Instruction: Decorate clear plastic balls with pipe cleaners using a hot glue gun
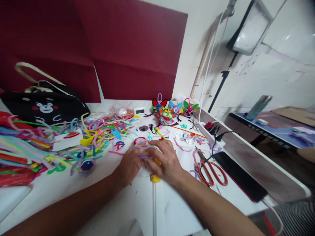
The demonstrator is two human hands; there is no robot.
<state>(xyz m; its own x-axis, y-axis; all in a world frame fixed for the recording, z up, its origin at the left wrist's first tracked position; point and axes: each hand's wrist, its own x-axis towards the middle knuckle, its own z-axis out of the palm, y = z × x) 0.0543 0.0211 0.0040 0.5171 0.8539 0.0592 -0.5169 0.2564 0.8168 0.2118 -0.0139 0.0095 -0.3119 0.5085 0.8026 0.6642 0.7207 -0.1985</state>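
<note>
Both my hands are together at the middle of the white table, around a clear, rounded plastic piece (pixel 140 144) with lilac and red pipe cleaner on it. My left hand (pixel 130 164) grips its left side, fingers curled. From the right, my right hand (pixel 168 160) closes its fingers on the same piece. Much of it is hidden behind the fingers. Just below my right hand lies a yellow object (pixel 155 178) with a white cord leading toward me; its kind is unclear. Behind the hands stand several finished pipe-cleaner animal-head ornaments (pixel 166 117) with pointed ears.
Loose pipe cleaners (pixel 56 147) heap on the left before a black bag (pixel 46 106). To the right lie orange-handled scissors (pixel 213 173) and a phone (pixel 238 175) beside the table's raised edge (pixel 258 160). A small digital clock (pixel 139 110) and a power strip (pixel 213 132) stand farther back.
</note>
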